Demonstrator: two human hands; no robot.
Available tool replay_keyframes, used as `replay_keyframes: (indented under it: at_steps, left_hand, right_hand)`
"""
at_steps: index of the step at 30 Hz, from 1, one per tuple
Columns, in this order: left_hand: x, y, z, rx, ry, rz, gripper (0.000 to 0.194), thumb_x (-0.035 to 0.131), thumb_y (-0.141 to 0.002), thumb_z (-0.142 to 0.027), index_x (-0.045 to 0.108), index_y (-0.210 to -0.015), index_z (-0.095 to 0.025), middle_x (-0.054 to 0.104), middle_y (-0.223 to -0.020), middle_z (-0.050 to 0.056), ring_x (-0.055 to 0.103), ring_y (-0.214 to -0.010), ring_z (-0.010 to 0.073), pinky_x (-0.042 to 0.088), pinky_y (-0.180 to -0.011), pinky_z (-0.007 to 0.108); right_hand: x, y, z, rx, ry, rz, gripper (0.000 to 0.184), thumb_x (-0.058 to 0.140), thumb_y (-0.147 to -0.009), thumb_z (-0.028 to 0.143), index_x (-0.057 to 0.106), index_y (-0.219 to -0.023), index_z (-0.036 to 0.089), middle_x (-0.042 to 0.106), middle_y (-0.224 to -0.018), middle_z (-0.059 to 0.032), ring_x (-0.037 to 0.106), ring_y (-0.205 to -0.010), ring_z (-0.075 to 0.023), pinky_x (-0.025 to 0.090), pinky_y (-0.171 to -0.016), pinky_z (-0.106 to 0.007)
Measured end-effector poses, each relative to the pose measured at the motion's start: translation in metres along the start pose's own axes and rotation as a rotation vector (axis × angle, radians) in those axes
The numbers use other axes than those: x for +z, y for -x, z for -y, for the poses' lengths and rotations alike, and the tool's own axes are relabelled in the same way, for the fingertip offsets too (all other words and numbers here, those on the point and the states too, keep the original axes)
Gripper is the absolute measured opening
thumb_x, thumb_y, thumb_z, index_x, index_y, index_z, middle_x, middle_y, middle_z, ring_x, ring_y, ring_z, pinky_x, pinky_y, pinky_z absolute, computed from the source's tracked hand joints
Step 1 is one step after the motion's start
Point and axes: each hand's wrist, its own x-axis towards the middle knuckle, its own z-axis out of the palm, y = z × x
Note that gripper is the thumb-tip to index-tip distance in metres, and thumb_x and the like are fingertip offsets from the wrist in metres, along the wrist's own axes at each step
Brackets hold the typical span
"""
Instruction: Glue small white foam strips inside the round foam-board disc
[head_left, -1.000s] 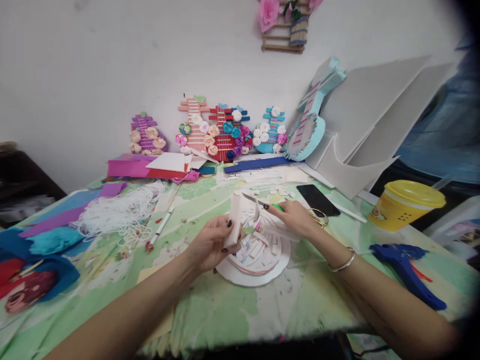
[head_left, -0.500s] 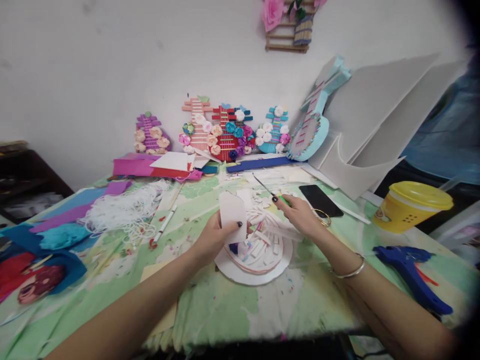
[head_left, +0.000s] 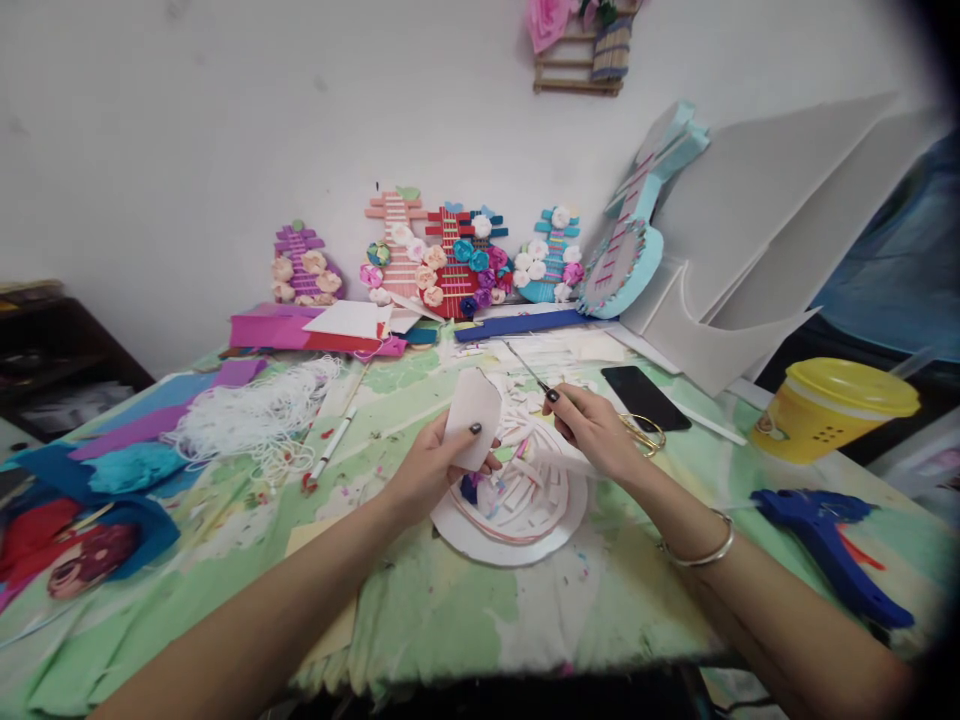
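Observation:
My left hand (head_left: 435, 465) grips a small white piece of card or foam board (head_left: 474, 412), thumb flat on its face. My right hand (head_left: 596, 430) is closed around what looks like a craft knife (head_left: 529, 367); its thin blade points up and left, and its handle is mostly hidden. The blade is apart from the white piece. Below both hands lies a round white board (head_left: 510, 553) with white strips and scraps (head_left: 525, 490) heaped on it. Gold loops (head_left: 645, 432) show beside my right wrist; what they belong to is unclear.
A black phone (head_left: 645, 397), yellow lidded bucket (head_left: 832, 410) and blue glue gun (head_left: 829, 555) are at right. White cord (head_left: 255, 415) and a marker (head_left: 332, 447) lie left. Flower-decorated instrument models (head_left: 454, 265) and large white boards (head_left: 772, 230) stand along the wall.
My left hand has tilted the white piece to the right and raised it a little. My right hand still grips the knife, with its fingers curled further. The view has shifted slightly.

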Motion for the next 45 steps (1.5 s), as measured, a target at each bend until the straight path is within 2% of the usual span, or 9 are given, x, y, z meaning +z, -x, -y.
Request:
replay_keyframes:
  at_steps: [4, 7, 12, 15, 21, 26, 32, 38, 45]
  left_hand:
    - [0.002, 0.000, -0.001, -0.079, 0.182, 0.018, 0.043, 0.043, -0.086, -0.049, 0.055, -0.096, -0.008, 0.065, -0.081, 0.014, 0.063, -0.063, 0.0198, 0.047, -0.057, 0.029]
    - [0.002, 0.001, -0.003, -0.104, 0.264, 0.067, 0.053, 0.035, -0.086, -0.055, 0.056, -0.100, -0.009, 0.065, -0.087, 0.016, 0.063, -0.067, 0.0214, 0.048, -0.059, 0.031]
    - [0.002, 0.001, -0.004, -0.114, 0.266, 0.042, 0.033, 0.047, -0.086, -0.035, 0.057, -0.103, -0.008, 0.065, -0.092, 0.015, 0.064, -0.072, 0.0218, 0.049, -0.064, 0.032]
    - [0.003, 0.002, -0.004, -0.093, 0.250, 0.044, 0.028, 0.048, -0.084, -0.025, 0.057, -0.103, -0.006, 0.066, -0.094, 0.018, 0.063, -0.073, 0.0211, 0.048, -0.061, 0.029]
    - [0.001, 0.001, -0.002, -0.076, 0.179, 0.070, 0.032, 0.047, -0.087, -0.032, 0.054, -0.104, -0.006, 0.066, -0.096, 0.022, 0.062, -0.068, 0.0187, 0.047, -0.060, 0.029]
    - [0.001, 0.001, -0.001, 0.000, 0.066, 0.040, 0.027, 0.057, -0.082, -0.035, 0.052, -0.097, -0.012, 0.067, -0.094, 0.015, 0.061, -0.056, 0.0147, 0.047, -0.051, 0.026]
    - [-0.001, 0.001, -0.002, -0.040, 0.077, 0.018, 0.027, 0.066, -0.075, -0.032, 0.058, -0.090, -0.011, 0.067, -0.077, 0.008, 0.064, -0.060, 0.0164, 0.048, -0.051, 0.023]
    - [-0.005, 0.000, 0.000, 0.009, 0.106, 0.095, 0.030, 0.069, -0.072, -0.024, 0.059, -0.098, -0.014, 0.066, -0.075, 0.004, 0.064, -0.061, 0.0147, 0.051, -0.058, 0.024]
    - [-0.008, 0.000, -0.001, -0.019, 0.134, 0.211, 0.027, 0.069, -0.071, -0.023, 0.060, -0.095, -0.014, 0.066, -0.070, 0.005, 0.064, -0.057, 0.0167, 0.050, -0.052, 0.023]
  right_hand:
    - [0.003, 0.000, 0.000, -0.014, 0.005, 0.019, 0.041, 0.035, -0.089, 0.051, 0.054, -0.073, 0.018, 0.040, -0.052, 0.0045, 0.038, -0.051, -0.0109, 0.029, -0.052, -0.024]
    - [0.005, 0.001, 0.002, -0.014, 0.018, 0.028, 0.043, 0.034, -0.088, 0.053, 0.055, -0.074, 0.018, 0.040, -0.052, 0.0042, 0.037, -0.052, -0.0112, 0.028, -0.051, -0.024]
    - [0.006, 0.002, 0.004, -0.020, 0.033, 0.030, 0.043, 0.034, -0.088, 0.053, 0.054, -0.075, 0.018, 0.041, -0.052, 0.0039, 0.037, -0.053, -0.0117, 0.028, -0.052, -0.025]
    - [0.006, 0.003, 0.007, -0.038, 0.032, 0.040, 0.041, 0.034, -0.089, 0.051, 0.052, -0.072, 0.019, 0.042, -0.054, 0.0039, 0.038, -0.055, -0.0117, 0.028, -0.054, -0.024]
    - [0.006, 0.006, 0.013, -0.077, 0.033, 0.082, 0.040, 0.033, -0.089, 0.050, 0.049, -0.070, 0.019, 0.042, -0.056, 0.0035, 0.039, -0.056, -0.0117, 0.028, -0.055, -0.024]
    - [0.006, 0.007, 0.014, -0.146, 0.021, 0.136, 0.041, 0.033, -0.090, 0.049, 0.041, -0.062, 0.019, 0.037, -0.054, 0.0046, 0.035, -0.054, -0.0103, 0.026, -0.053, -0.024]
    - [0.006, 0.008, 0.011, -0.181, 0.082, 0.155, 0.043, 0.036, -0.089, 0.049, 0.037, -0.058, 0.019, 0.033, -0.051, 0.0053, 0.033, -0.051, -0.0090, 0.024, -0.052, -0.023]
    - [0.004, 0.009, 0.011, -0.241, 0.182, 0.190, 0.041, 0.040, -0.088, 0.048, 0.042, -0.060, 0.018, 0.035, -0.051, 0.0051, 0.036, -0.050, -0.0086, 0.023, -0.051, -0.022]
    - [0.004, 0.011, 0.016, -0.271, 0.233, 0.200, 0.042, 0.039, -0.088, 0.050, 0.045, -0.063, 0.017, 0.039, -0.052, 0.0039, 0.039, -0.051, -0.0091, 0.024, -0.051, -0.022]
